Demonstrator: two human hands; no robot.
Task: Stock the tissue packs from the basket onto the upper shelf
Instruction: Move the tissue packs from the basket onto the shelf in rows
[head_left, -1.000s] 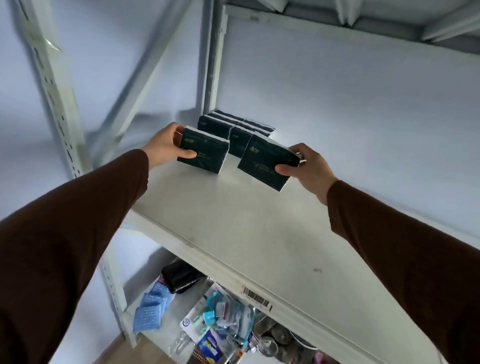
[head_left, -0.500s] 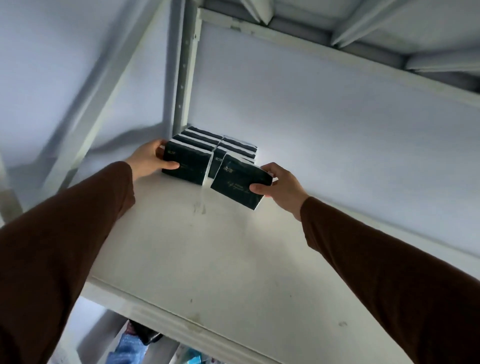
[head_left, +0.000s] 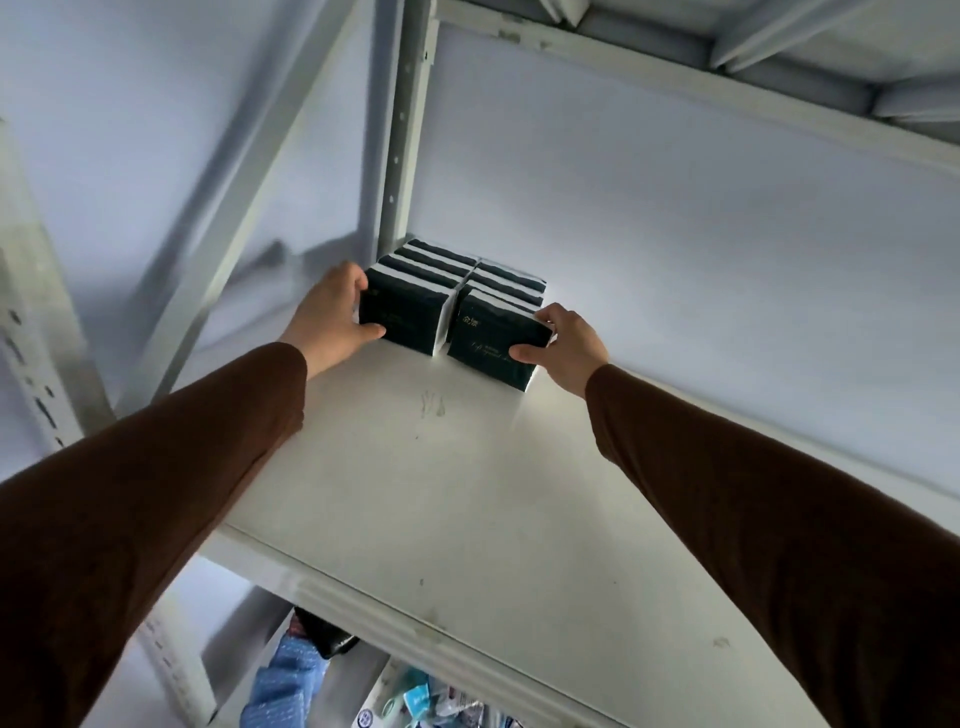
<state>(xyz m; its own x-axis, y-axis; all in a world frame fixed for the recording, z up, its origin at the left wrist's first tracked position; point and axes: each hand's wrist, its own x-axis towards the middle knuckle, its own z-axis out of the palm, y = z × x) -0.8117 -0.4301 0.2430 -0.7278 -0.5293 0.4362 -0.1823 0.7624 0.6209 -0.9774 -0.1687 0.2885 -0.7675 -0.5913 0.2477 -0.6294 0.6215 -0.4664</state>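
Two rows of dark green tissue packs (head_left: 457, 270) stand on edge at the back left corner of the white upper shelf (head_left: 467, 499). My left hand (head_left: 330, 317) grips the front pack of the left row (head_left: 402, 322), thumb on its face and fingers over its top corner. My right hand (head_left: 566, 340) grips the front pack of the right row (head_left: 491, 343), thumb on its face; that pack sits slightly askew against the row behind it. The basket is out of view.
A perforated grey upright post (head_left: 397, 130) rises just behind the packs, and a diagonal brace (head_left: 234, 197) runs along the left side. Another shelf's underside (head_left: 753, 47) hangs overhead. Below the front edge, a lower shelf holds a blue cloth (head_left: 283, 680) and mixed packaged goods (head_left: 431, 701).
Both hands have pushed their packs further back along the shelf until they meet the two rows. The right pack has turned from tilted to nearly upright.
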